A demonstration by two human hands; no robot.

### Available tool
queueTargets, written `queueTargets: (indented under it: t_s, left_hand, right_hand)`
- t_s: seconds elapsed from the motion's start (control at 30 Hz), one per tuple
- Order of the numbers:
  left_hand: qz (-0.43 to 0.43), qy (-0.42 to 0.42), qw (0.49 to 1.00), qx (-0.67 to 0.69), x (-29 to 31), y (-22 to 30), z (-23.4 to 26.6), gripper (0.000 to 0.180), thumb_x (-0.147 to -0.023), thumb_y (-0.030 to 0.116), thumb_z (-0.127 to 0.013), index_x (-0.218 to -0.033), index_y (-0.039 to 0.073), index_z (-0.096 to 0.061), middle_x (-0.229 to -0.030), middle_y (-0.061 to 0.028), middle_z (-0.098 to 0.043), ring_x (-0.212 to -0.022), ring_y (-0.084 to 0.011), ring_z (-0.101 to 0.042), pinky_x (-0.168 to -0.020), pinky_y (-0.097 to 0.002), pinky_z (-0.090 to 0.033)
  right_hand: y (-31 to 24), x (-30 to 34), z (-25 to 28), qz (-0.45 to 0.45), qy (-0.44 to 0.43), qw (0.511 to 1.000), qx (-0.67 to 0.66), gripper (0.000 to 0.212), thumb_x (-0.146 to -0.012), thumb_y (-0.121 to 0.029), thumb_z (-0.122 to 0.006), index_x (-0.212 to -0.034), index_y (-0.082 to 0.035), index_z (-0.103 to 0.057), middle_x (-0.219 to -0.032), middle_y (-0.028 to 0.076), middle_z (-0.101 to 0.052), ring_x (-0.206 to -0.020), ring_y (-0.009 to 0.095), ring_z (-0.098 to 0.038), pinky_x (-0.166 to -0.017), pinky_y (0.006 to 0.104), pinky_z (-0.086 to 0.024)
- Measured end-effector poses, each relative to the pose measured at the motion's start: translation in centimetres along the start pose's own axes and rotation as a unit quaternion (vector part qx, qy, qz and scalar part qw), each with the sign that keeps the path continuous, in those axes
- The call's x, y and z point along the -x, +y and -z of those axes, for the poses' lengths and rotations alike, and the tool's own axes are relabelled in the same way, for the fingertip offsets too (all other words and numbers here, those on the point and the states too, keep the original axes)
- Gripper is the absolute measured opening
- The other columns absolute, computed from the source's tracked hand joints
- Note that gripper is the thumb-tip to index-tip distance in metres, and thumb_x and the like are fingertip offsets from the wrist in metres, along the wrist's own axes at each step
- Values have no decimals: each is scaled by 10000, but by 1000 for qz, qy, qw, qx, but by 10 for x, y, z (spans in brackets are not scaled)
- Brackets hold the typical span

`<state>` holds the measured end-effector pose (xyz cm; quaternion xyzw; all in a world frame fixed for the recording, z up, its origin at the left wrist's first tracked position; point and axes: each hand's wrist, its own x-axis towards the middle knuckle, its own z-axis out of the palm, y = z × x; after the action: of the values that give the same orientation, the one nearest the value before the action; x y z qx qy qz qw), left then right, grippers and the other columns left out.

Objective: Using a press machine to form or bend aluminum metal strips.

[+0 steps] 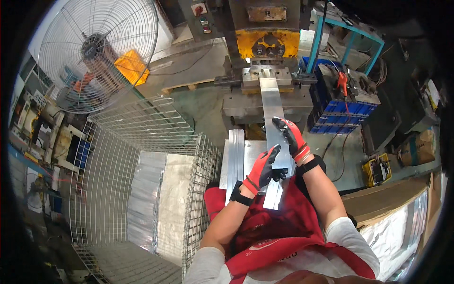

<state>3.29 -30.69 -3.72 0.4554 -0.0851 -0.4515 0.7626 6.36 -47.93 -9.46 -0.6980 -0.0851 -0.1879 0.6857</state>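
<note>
A long, flat, silvery metal profile [273, 105] runs away from my lap, its far end resting in the die block [267, 75] of a press. My left hand [263, 169], in a red and black glove, grips the strip near its close end, thumb on the left edge and dark fingertips showing beyond the right edge. Farther up, my right hand [292, 137], gloved alike, is closed round the right edge; its lower fingers are partly hidden. Left of the strip, more metal profiles [235, 156] lie lengthwise on a pale surface [254, 154].
A wire mesh cage [99, 184] with sheet-like material inside stands at left, below a large fan [97, 52]. The press [267, 42] towers ahead. At right are blue crates [338, 116] bearing a red air gun [341, 81], a yellow basket [377, 170] and a cardboard box [392, 203].
</note>
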Motion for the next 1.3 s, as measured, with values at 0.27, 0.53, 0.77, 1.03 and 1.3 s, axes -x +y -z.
queueTargets:
  t_s: [0.27,0.53,0.77,1.03,1.3]
  left_hand:
    - [13,17,999,40,-7,4,-3,355,-903,406,-377,-973,85,-510,-648,-87,-586,-478,-160,-577,-382,-229,-430]
    - [-24,32,997,68,-11,-1,0,251,-907,334,-416,-942,102,-506,-634,-38,-539,-462,-136,-546,-392,-234,-431]
    - [2,-11,996,91,-13,-1,6,247,-894,328,-458,-909,91,-529,-687,-57,-575,-461,-132,-537,-394,-237,-432]
    - [-36,36,997,56,-8,-6,1,283,-893,354,-451,-906,80,-520,-648,-79,-579,-440,-150,-549,-350,-238,-410]
    - [-21,46,994,94,-13,-3,-2,314,-878,383,-469,-873,73,-521,-599,-90,-560,-412,-161,-539,-334,-243,-403]
  right_hand:
    - [4,-17,0,20,26,999,-13,359,-887,-236,-430,-1090,42,-533,-1061,101,-575,-1003,183,-535,-896,295,-389]
    - [-5,14,-8,42,18,999,9,624,-845,-460,-417,-1206,49,-440,-1195,160,-504,-1129,251,-464,-957,342,-338]
    - [-14,23,-16,34,50,995,80,441,-838,-284,-438,-1131,39,-507,-1075,184,-559,-1014,275,-534,-879,331,-398]
    - [-12,26,-18,69,69,982,159,459,-848,-331,-430,-1113,32,-525,-1036,153,-576,-964,255,-553,-849,314,-409]
    - [-21,22,-20,99,63,984,131,417,-854,-298,-433,-1083,33,-541,-1011,154,-582,-939,248,-561,-832,321,-421]
